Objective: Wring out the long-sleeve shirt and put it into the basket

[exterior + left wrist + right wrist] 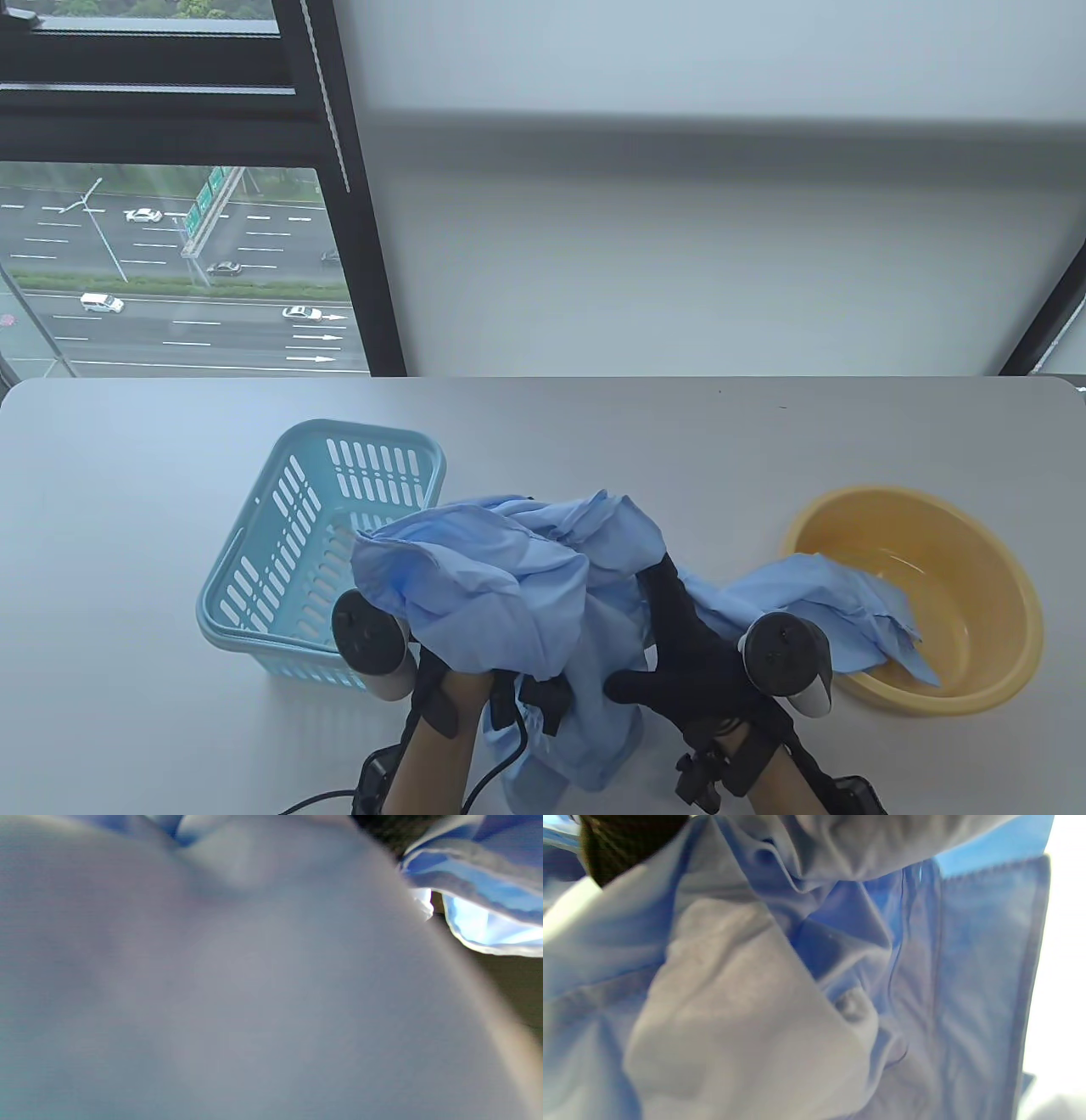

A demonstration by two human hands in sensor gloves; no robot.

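The light-blue long-sleeve shirt (501, 586) hangs bunched above the table's front edge, held up between both hands. My left hand (450, 696) is under the left side of the bundle, its fingers buried in the cloth. My right hand (679, 645) in its black glove grips the right side, with its fingers reaching up into the folds and its thumb pressed on the fabric. One sleeve (848, 594) trails right into the yellow basin (1010, 560). The light-blue slotted basket (356, 429) stands just left of the shirt. Cloth fills the left wrist view (254, 984) and the right wrist view (797, 984).
The basin holds a little water and sits at the front right. A window with a dark frame (356, 255) and a white wall rise behind the table's far edge. Bare grey tabletop (636, 441) lies behind the basket and the basin.
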